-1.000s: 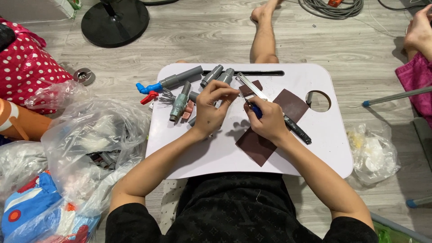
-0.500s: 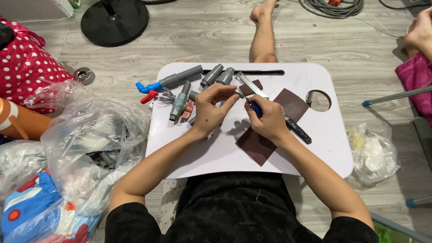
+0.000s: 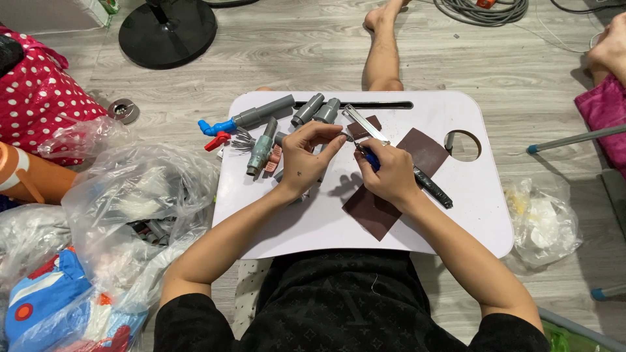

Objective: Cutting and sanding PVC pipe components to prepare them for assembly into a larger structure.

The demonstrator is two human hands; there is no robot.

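My right hand [image 3: 392, 175] grips a slim hand tool [image 3: 432, 189] with a black handle, a blue part near my fingers and a flat metal blade pointing up-left. My left hand [image 3: 308, 156] is curled, with thumb and fingertips pinched at the blade near its base; whether something small sits between them is hidden. Both hands work over a white lap tray [image 3: 469, 221]. Dark brown sandpaper sheets [image 3: 373, 212] lie under my right hand. Grey pipe fittings [image 3: 262, 146] and a grey pipe with a blue tap [image 3: 220, 125] lie just left of my left hand.
Crumpled clear plastic bags [image 3: 134, 195] pile up on the left and another bag [image 3: 542, 221] lies on the right. A black round stand base [image 3: 166, 29], red dotted cloth [image 3: 39, 98], cables [image 3: 482, 10] and another person's foot [image 3: 610, 45] border the wooden floor.
My left fingertips have closed in a little toward the blade. The tool and my right hand have barely shifted.
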